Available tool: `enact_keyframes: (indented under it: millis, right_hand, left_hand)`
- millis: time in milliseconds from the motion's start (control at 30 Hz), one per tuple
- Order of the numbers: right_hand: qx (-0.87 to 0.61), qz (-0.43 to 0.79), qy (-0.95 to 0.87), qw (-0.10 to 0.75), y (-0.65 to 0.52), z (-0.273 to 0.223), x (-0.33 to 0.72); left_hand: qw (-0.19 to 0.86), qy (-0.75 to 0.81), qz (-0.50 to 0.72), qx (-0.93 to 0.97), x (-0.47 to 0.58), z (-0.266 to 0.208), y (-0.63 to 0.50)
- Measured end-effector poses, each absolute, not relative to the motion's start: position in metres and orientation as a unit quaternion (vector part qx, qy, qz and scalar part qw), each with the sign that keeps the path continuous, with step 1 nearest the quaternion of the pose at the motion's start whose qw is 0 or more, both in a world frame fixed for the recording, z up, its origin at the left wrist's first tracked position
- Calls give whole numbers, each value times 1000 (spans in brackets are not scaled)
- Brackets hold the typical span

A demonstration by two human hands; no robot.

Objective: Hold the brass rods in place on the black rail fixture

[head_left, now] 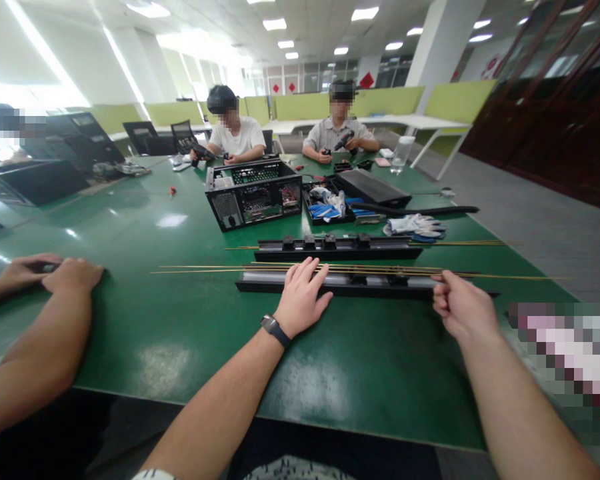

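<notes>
My left hand lies palm down with its fingers stretched out, across a long black channel-shaped rail and the thin brass-coloured rods along its top. At the rail's right end my right hand is curled, thumb and forefinger pinched at a brass-coloured rod. The rods stick out well past both ends of the rail. Behind it lies a second black rail, with several dark blocks in it and more thin rods reaching out sideways. A dark watch sits on my left wrist.
An opened computer case stands beyond the rails. Right of it are a black tray with gloves, a flat black box, loose gloves and a clear jug. A co-worker's hands rest at left; two people sit opposite.
</notes>
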State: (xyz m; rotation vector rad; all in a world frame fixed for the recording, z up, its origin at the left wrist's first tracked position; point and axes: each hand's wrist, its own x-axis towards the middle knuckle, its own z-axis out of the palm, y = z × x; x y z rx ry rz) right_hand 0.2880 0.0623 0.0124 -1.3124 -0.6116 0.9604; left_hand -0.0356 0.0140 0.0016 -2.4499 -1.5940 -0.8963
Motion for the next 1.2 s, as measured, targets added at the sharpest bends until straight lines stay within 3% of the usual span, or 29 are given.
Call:
enact_keyframes:
  millis: [600,967,1200]
  right_hand:
    - [-566,463,-303,611,60,11,284]
    - [-568,432,-264,649,62,11,290]
    - [-558,468,-305,614,59,11,285]
  left_hand:
    - [48,-519,-291,-803,-35,1,14]
    - [56,-517,-292,-803,-36,1,15]
    - [58,-516,-293,-803,-36,-1,15]
